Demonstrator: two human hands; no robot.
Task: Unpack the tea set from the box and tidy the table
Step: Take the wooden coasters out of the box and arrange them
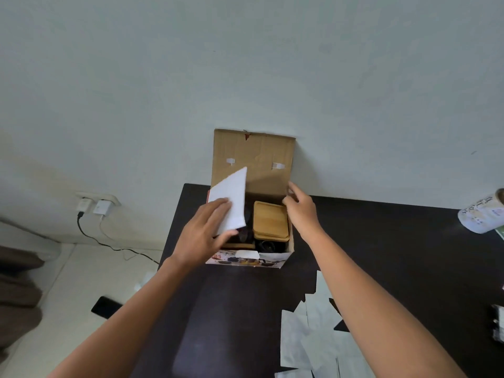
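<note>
Lifting a white sheet of packing paper (231, 199) clear of the open brown cardboard box (253, 159), the left hand (203, 236) pinches it between thumb and fingers at its lower edge, so the sheet stands tilted over the box's left half. The right hand (301, 207) rests on the box's right wall near the back corner with loosely curled fingers; whether it truly grips the cardboard I cannot tell.

The box sits against the wall at the far edge of the dark surface (381, 241), close to the far left corner. Inside, a light wooden square tray (270, 219) lies on the right side, and dark pieces, probably the tea ware, sit beside and in front of it, half hidden under the paper.

Trouble seems likeliest from that position. A sideways tug on the paper, or on whatever comes out next, could shove the box left, off the surface. If the paper still wraps one of the dark pieces, pulling it out could drag that piece up and drop it. More white loose sheets (308, 336) cover the near right part of the surface, leaving poor footing for fragile cups there.
</note>
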